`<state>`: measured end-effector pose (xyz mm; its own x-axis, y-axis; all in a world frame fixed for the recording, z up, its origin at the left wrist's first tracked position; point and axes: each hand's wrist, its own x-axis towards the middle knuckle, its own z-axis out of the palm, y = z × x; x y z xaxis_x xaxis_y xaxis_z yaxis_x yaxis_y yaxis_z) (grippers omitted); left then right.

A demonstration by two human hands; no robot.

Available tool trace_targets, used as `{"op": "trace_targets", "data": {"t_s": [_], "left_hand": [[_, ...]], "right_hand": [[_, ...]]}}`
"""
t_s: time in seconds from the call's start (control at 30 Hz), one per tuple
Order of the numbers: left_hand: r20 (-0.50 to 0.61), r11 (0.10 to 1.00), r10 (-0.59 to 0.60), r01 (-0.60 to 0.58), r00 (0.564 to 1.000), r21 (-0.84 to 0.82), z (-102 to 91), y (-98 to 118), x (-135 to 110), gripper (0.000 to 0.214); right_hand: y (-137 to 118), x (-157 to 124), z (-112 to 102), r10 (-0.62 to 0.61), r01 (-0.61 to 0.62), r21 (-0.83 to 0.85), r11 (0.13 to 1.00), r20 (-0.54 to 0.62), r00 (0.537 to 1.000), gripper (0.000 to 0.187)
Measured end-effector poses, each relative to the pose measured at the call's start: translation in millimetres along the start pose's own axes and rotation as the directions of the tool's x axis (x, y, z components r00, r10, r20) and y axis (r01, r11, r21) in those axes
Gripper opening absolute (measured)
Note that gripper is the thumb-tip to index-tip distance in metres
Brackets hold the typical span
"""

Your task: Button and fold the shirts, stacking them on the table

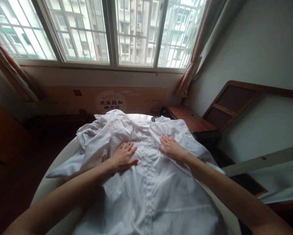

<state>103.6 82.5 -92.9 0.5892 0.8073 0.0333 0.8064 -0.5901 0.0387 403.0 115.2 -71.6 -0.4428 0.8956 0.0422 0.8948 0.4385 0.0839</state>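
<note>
Count: one white shirt, two hands, one round white table, one wooden nightstand, one cardboard box with printed characters, one window with bars, two curtains.

The white shirt lies spread front-up over the round white table, its button placket running from 6 o'clock to 12 o'clock along the centre. The cloth is bunched and creased at 10 to 11 o'clock.

The left hand rests flat on the shirt, palm down, fingers extended toward 1 o'clock, grasping nothing. The placket lies just beside it at 3 o'clock.

The right hand rests flat on the shirt, palm down, fingers extended toward 11 o'clock, grasping nothing. The placket lies just beside it at 9 o'clock.

The wooden nightstand stands at 1 o'clock beyond the table; the cardboard box stands at 12 o'clock under the window.
</note>
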Motion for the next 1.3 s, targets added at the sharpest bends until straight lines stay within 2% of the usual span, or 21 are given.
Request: {"op": "trace_targets", "data": {"t_s": [0.07,0.17,0.27,0.33,0.4,0.57,0.73,0.83,0.93,1.03,1.1,1.17,1.3], "left_hand": [[0.007,1.000,0.015,-0.015,1.000,0.002,-2.7,-1.4,-0.6,0.073],[0.025,0.999,0.033,-0.033,0.999,0.004,-8.6,0.5,2.4,0.075],[0.031,0.999,0.038,-0.038,0.999,0.004,-10.4,3.8,1.1,0.077],[0.033,0.999,0.050,-0.050,0.998,0.000,-9.5,5.2,-3.5,0.077],[0.037,0.997,0.071,-0.071,0.997,-0.008,-8.7,6.0,-10.1,0.077],[0.041,0.997,0.081,-0.080,0.996,-0.012,-11.5,9.0,-25.7,0.076],[0.036,0.998,0.068,-0.069,0.997,0.004,-21.7,11.5,-23.9,0.073],[0.010,0.999,0.004,-0.003,1.000,-0.034,-30.4,8.3,-1.0,0.058],[-0.023,0.973,-0.162,0.156,0.987,-0.170,-38.5,1.8,40.7,0.037],[-0.126,0.909,-0.333,0.283,0.934,-0.307,-41.1,-4.5,87.8,0.027],[-0.228,0.887,-0.419,0.343,0.879,-0.308,-37.6,-8.0,113.3,0.028],[-0.260,0.886,-0.450,0.388,0.854,-0.255,-30.7,-11.5,130.5,0.029],[-0.193,0.901,-0.428,0.403,0.883,-0.159,-14.1,-20.3,141.8,0.029]], "right_hand": [[-0.7,2.0,-12.8,0.014,-0.014,0.005,1.000,0.027,1.000,0.048],[-8.0,23.7,-35.6,0.133,-0.134,0.008,0.991,0.099,0.986,0.043],[-23.9,58.6,-46.6,0.228,-0.229,0.044,0.973,0.014,0.974,0.041],[-38.4,82.6,-42.7,0.217,-0.209,0.088,0.974,-0.098,0.971,0.039],[-53.0,103.1,-32.4,0.198,-0.184,0.111,0.977,-0.140,0.970,0.038],[-68.4,129.8,-7.3,0.148,-0.136,0.162,0.977,-0.064,0.987,0.026],[-49.6,126.1,-3.7,0.158,-0.141,0.284,0.948,-0.039,0.987,0.027],[-35.3,117.9,-4.0,0.217,-0.181,0.385,0.905,-0.052,0.975,0.022],[-25.8,113.9,0.8,0.284,-0.210,0.512,0.833,-0.070,0.956,0.020],[-22.9,116.9,9.9,0.360,-0.229,0.647,0.727,-0.075,0.930,0.022],[-24.3,121.0,15.9,0.408,-0.235,0.729,0.643,-0.067,0.910,0.024],[-27.4,124.7,20.4,0.448,-0.231,0.800,0.553,-0.053,0.893,0.026],[-32.7,128.7,26.5,0.487,-0.196,0.906,0.375,-0.013,0.873,0.026]]}}
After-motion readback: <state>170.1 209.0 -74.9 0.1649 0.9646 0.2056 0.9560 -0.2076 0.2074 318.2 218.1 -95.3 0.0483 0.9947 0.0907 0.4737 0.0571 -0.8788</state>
